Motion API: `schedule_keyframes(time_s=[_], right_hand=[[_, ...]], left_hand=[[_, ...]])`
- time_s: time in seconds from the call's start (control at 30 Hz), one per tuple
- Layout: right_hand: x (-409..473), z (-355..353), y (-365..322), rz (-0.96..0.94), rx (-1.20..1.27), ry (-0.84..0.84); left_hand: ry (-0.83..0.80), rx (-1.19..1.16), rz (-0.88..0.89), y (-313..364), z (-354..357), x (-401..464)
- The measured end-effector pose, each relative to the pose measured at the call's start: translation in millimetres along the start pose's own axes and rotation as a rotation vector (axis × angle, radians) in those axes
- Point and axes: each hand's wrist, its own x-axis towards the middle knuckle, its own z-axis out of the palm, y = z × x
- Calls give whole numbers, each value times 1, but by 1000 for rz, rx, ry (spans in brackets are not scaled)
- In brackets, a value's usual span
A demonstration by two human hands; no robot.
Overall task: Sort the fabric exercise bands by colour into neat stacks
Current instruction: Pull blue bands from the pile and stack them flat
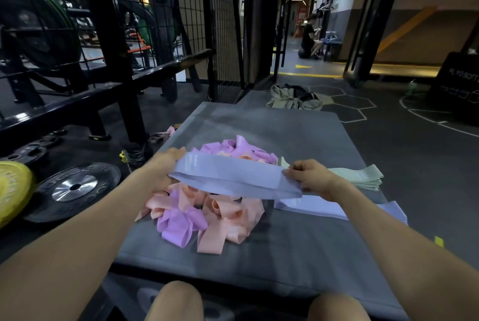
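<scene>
1. A pale blue band [233, 175] is held flat and stretched between both hands, above the mixed pile and clear of the grey mat [298, 134] that serves as the worktop.
2. The left hand [166, 165] is wrapped round the band's left end, fingers over the top edge; the right hand [308, 175] has the right end pinched between thumb and curled fingers.
3. The band is judged light and limp: a fold runs along its length and the lower layer sags a little. It would be expected to droop as soon as one end is let go, so a hold at both ends looks the safest way to keep it flat.
4. The fabric looks smooth with a slight sheen, so some slip between layers can be expected when it is laid down.
5. Just below the right hand, a stack of pale blue bands [318, 206] lies on the mat; this is judged to be the destination.
6. Behind that, a stack of pale green bands [363, 175] is set out, its ends fanned.
7. Under the held band, the unsorted pile [207, 206] of peach and lilac bands is heaped in loops and tangles.
8. On the floor to the left, black weight plates [75, 188] and a yellow plate [13, 188] are seen.
</scene>
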Motion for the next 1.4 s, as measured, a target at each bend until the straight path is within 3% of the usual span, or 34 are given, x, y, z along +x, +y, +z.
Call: schedule_keyframes(time_s=[0.17, 0.27, 0.43, 0.53, 0.77, 0.87, 1.0, 1.13, 1.4], right_hand=[[-3, -5, 2, -55, -132, 72], [-9, -9, 4, 25, -195, 22], [-26, -11, 12, 103, -1, -56], [-31, -22, 22, 63, 20, 22], [-43, -74, 62, 85, 234, 296], [-44, -96, 83, 140, 165, 481], [-49, -122, 104, 170, -105, 693], [-53, -137, 122, 171, -247, 762], [-45, -146, 151, 213, -305, 758]], left_hand=[[-137, 131, 54, -3, -4, -6], [-144, 195, 93, -5, -4, -9], [-69, 379, 177, -8, 0, -8], [-36, 381, 170, -9, 9, -10], [-144, 251, 64, -15, 66, -13], [-142, 310, 106, -22, 99, -15], [-36, 383, 208, -31, 145, -12], [-11, 451, 226, -43, 187, -12], [-32, 639, 267, -69, 215, 4]])
